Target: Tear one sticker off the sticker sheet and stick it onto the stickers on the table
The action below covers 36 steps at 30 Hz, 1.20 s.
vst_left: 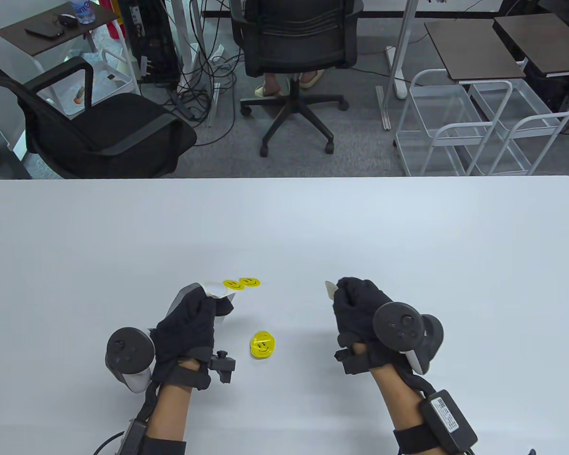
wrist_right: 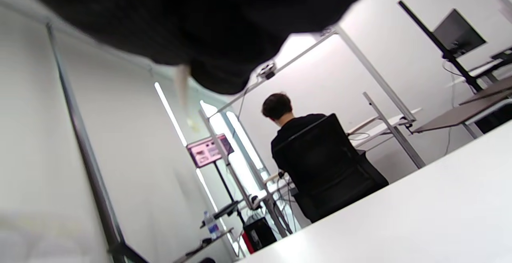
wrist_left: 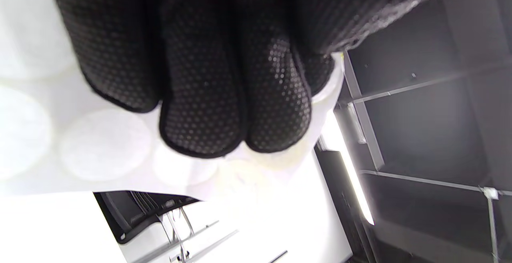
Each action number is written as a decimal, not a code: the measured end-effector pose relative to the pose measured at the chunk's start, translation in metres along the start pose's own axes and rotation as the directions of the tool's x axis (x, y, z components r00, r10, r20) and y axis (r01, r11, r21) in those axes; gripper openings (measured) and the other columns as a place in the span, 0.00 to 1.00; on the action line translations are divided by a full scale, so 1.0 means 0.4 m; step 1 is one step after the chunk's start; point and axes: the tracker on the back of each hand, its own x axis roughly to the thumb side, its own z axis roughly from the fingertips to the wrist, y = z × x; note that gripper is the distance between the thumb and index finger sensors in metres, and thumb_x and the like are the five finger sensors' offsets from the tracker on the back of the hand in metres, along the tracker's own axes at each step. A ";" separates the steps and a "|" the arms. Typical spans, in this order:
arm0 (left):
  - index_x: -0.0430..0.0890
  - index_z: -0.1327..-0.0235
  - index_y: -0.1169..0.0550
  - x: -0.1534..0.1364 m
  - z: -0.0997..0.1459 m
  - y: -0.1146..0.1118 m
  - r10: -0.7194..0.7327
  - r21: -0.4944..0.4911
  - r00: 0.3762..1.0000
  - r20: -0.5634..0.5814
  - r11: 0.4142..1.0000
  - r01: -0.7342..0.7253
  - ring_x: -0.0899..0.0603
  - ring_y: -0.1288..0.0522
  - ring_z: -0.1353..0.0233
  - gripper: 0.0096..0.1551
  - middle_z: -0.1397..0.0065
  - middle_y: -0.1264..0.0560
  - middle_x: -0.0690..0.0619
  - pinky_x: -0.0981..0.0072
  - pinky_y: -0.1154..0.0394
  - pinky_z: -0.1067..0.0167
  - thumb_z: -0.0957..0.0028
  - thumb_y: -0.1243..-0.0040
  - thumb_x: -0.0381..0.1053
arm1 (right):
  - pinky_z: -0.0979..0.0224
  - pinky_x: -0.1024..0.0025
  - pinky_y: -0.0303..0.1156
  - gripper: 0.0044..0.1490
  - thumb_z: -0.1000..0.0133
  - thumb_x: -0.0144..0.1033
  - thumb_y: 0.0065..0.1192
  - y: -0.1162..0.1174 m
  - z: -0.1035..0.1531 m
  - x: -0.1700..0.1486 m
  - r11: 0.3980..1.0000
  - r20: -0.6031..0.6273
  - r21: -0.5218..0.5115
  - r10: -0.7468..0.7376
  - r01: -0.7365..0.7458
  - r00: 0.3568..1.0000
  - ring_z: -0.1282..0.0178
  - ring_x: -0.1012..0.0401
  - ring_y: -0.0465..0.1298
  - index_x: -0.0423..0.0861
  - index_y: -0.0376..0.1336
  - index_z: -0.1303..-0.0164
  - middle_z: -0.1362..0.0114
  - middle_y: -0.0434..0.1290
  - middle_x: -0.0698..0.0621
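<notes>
Sticker sheet [vst_left: 220, 287] sits pinched in the left hand [vst_left: 189, 327], raised a little off the tabletop [vst_left: 408, 227], with two yellow smiley stickers left at its far end, pointing away and to the right. The left wrist view shows that hand's fingers [wrist_left: 204, 107] pressed flat against the sheet's white backing. The right hand [vst_left: 355, 308] is curled closed and pinches a small pale piece [vst_left: 330, 288] at its fingertips, most likely the sticker just torn off, seen edge-on. The stickers on the table [vst_left: 262, 344], a small yellow stack, lie between the two hands and nearer the person than either set of fingertips. From the right hand, the stack lies to the left and back toward the body; the left hand is slightly closer to it but is busy with the sheet.
</notes>
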 end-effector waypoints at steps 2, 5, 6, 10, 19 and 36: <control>0.42 0.45 0.17 -0.017 0.000 0.023 -0.023 0.085 0.999 -0.049 0.996 0.027 0.41 0.11 0.49 0.23 0.49 0.11 0.49 0.44 0.17 0.43 0.46 0.39 0.52 | 0.78 0.69 0.74 0.25 0.48 0.43 0.68 0.047 -0.018 0.049 0.995 0.062 0.051 0.085 -0.089 0.994 0.79 0.65 0.77 0.38 0.75 0.50 0.65 0.81 0.54; 0.42 0.45 0.18 -0.031 0.000 0.053 -0.157 0.183 0.985 -0.070 0.969 0.167 0.41 0.11 0.50 0.23 0.50 0.11 0.49 0.44 0.17 0.43 0.46 0.40 0.52 | 0.80 0.72 0.73 0.25 0.48 0.44 0.68 0.130 -0.027 0.099 0.971 0.139 0.139 0.178 -0.197 0.974 0.79 0.66 0.76 0.39 0.75 0.50 0.66 0.81 0.55; 0.42 0.45 0.18 -0.035 -0.001 0.063 -0.192 0.198 0.979 -0.075 0.959 0.203 0.41 0.11 0.49 0.23 0.50 0.11 0.49 0.44 0.18 0.43 0.46 0.40 0.52 | 0.81 0.72 0.73 0.25 0.48 0.44 0.69 0.164 -0.025 0.116 0.958 0.173 0.170 0.201 -0.230 0.964 0.80 0.66 0.76 0.39 0.75 0.50 0.66 0.81 0.55; 0.42 0.44 0.18 -0.043 -0.002 0.079 -0.122 0.230 0.987 -0.108 0.962 0.144 0.40 0.12 0.49 0.23 0.49 0.11 0.49 0.44 0.18 0.43 0.46 0.40 0.52 | 0.81 0.72 0.73 0.25 0.49 0.44 0.69 0.266 0.006 0.167 0.907 0.330 0.232 0.267 -0.352 0.905 0.80 0.66 0.76 0.40 0.75 0.50 0.66 0.81 0.55; 0.43 0.44 0.18 -0.046 -0.007 0.077 -0.073 0.221 0.991 -0.111 0.970 0.097 0.41 0.12 0.48 0.23 0.48 0.11 0.50 0.45 0.18 0.41 0.46 0.40 0.53 | 0.79 0.70 0.73 0.25 0.50 0.44 0.70 0.425 0.114 0.188 0.710 0.634 0.259 0.387 -0.655 0.669 0.79 0.65 0.76 0.41 0.75 0.51 0.66 0.81 0.55; 0.44 0.43 0.18 -0.042 -0.006 0.054 -0.093 0.156 0.991 -0.096 0.982 0.107 0.41 0.12 0.46 0.23 0.47 0.12 0.50 0.44 0.18 0.41 0.45 0.40 0.53 | 0.66 0.57 0.78 0.35 0.44 0.48 0.59 0.363 0.086 0.166 0.625 0.393 0.672 0.153 -0.397 0.907 0.68 0.54 0.81 0.38 0.71 0.35 0.51 0.84 0.45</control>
